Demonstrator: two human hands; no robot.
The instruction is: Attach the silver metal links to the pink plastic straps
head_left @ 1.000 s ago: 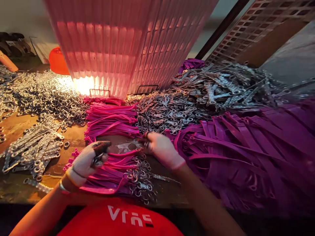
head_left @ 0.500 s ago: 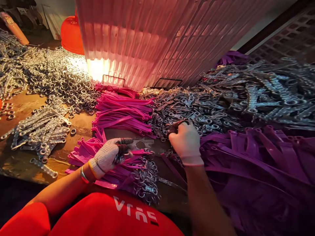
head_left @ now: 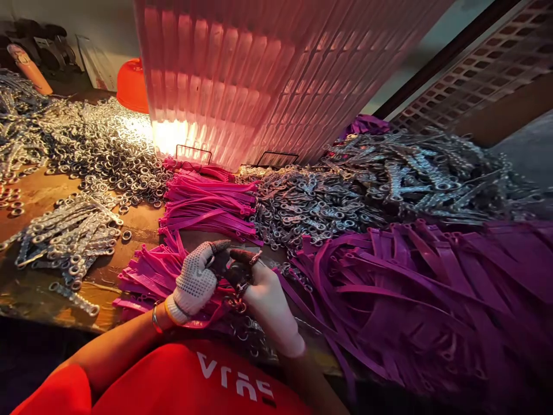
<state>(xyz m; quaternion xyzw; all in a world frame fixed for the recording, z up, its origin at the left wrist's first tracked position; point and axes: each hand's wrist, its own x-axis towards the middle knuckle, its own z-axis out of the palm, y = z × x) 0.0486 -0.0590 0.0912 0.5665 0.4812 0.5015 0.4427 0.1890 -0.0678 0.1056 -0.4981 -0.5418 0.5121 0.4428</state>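
Left hand (head_left: 196, 280): gloved, fingers pinched on a small metal clip (head_left: 237, 271).
Right hand (head_left: 265, 294): fingers pinched on the same clip.
Clip: above pink strap bundle (head_left: 147, 274).
Counter (head_left: 138, 222): under bundle.

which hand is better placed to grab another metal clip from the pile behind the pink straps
Right, probably. The right hand lies nearer the metal clip pile, while the left hand sits over the pink straps.

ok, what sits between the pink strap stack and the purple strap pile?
Head view: a heap of small metal fittings fills the stretch between the pink strap stack and the purple strap pile.
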